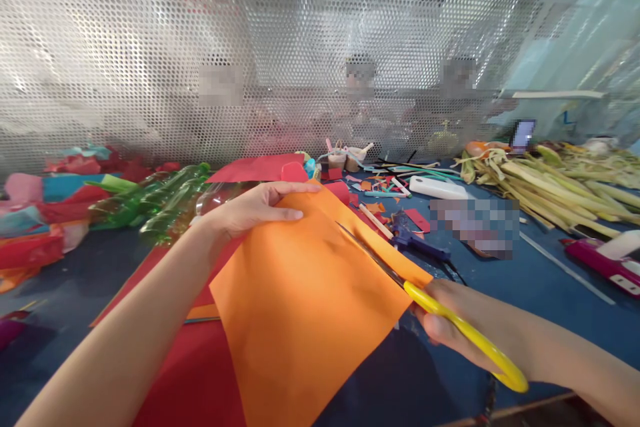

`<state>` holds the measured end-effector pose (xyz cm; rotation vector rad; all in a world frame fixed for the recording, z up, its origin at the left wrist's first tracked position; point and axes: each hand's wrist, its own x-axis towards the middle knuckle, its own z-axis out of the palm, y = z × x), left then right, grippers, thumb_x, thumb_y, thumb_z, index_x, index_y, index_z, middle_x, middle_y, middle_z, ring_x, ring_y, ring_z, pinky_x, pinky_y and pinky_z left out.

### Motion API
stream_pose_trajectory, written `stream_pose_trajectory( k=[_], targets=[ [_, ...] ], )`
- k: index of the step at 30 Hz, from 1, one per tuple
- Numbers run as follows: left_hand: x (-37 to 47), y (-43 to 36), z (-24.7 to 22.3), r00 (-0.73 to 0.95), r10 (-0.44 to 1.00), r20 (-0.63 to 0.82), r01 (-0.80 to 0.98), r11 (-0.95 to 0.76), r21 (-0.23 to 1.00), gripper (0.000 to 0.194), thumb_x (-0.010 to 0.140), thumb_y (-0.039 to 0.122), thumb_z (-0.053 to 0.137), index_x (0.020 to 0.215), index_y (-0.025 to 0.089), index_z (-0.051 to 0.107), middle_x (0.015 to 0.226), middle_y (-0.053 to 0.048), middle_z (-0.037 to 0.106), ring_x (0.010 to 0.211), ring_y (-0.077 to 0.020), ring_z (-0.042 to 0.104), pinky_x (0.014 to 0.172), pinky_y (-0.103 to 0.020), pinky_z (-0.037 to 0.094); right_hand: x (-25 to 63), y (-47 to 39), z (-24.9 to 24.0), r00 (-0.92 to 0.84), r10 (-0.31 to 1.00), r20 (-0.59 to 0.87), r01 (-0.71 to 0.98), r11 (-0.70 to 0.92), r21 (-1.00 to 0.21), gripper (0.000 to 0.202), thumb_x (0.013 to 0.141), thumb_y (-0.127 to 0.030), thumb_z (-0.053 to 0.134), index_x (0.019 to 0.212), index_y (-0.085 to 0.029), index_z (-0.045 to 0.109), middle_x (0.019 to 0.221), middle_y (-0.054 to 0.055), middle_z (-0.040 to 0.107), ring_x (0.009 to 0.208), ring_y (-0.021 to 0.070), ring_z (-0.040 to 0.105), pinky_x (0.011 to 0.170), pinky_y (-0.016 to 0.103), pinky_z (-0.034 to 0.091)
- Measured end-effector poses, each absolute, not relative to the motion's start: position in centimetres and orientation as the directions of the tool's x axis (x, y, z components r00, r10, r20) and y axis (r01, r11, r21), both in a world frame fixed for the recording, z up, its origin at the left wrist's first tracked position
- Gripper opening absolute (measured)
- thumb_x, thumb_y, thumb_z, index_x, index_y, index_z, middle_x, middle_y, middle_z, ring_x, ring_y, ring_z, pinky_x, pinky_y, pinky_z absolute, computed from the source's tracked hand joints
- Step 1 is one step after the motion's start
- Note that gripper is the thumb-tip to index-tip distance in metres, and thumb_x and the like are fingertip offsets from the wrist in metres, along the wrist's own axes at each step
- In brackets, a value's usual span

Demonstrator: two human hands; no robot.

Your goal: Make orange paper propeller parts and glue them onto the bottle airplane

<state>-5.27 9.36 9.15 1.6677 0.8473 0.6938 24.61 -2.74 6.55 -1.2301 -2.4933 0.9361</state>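
Observation:
A large orange sheet of paper point(295, 293) is held up over the table, tilted toward me. My left hand point(265, 203) pinches its far edge between thumb and fingers. My right hand point(455, 317) is closed around the yellow handles of a pair of scissors point(450, 320). The scissors' blades lie along the sheet's right side, pointing away from me. A narrow strip of the orange paper shows to the right of the blades. Red paper sheets point(185, 373) lie beneath, partly hidden by the orange sheet and my left arm.
Green plastic bottles point(175, 203) and crumpled coloured paper point(55, 200) lie at left. Paper scraps point(373, 183), a blue glue gun point(420, 243) and a white object point(437, 187) sit beyond the sheet. Dried husks point(560, 180) and a magenta power strip point(605, 263) are at right. A perforated metal screen point(300, 47) stands behind.

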Motion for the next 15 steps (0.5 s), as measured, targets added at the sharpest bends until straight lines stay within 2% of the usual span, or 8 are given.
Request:
stream_pose_trajectory(
  k=[5, 9, 15],
  targets=[
    [-5.2, 9.3, 9.1, 0.556, 0.831, 0.015, 0.22, -0.165, 0.961, 0.047, 0.074, 0.025, 0.075, 0.119, 0.034, 0.064, 0.14, 0.0, 0.053, 0.122, -0.0273, 0.054, 0.093, -0.03, 0.05, 24.4, -3.0, 6.8, -0.611, 0.778, -0.148, 0.628, 0.362, -0.689, 0.063, 0.081, -0.08, 0.011, 0.072, -0.021, 0.034, 0.064, -0.003, 0.034, 0.052, 0.0118, 0.033, 0.048, 0.026, 0.032],
    [-5.3, 9.5, 9.0, 0.587, 0.809, -0.015, 0.205, -0.131, 0.97, 0.05, 0.075, 0.025, 0.074, 0.123, 0.032, 0.061, 0.135, -0.003, 0.057, 0.114, -0.026, 0.06, 0.087, -0.03, 0.052, 24.3, -3.1, 6.7, -0.613, 0.779, -0.132, 0.605, 0.355, -0.713, 0.065, 0.082, -0.079, 0.013, 0.076, -0.021, 0.04, 0.064, -0.003, 0.035, 0.052, 0.0118, 0.034, 0.047, 0.025, 0.03],
    [-5.5, 9.8, 8.9, 0.61, 0.789, -0.072, 0.199, -0.065, 0.978, 0.056, 0.076, 0.025, 0.074, 0.129, 0.031, 0.056, 0.108, -0.003, 0.073, 0.095, -0.0223, 0.069, 0.08, -0.031, 0.054, 24.6, -3.1, 5.7, -0.582, 0.809, -0.084, 0.61, 0.366, -0.703, 0.067, 0.081, -0.08, 0.013, 0.074, -0.02, 0.042, 0.062, -0.002, 0.033, 0.054, 0.0128, 0.031, 0.047, 0.026, 0.023]
  ],
)
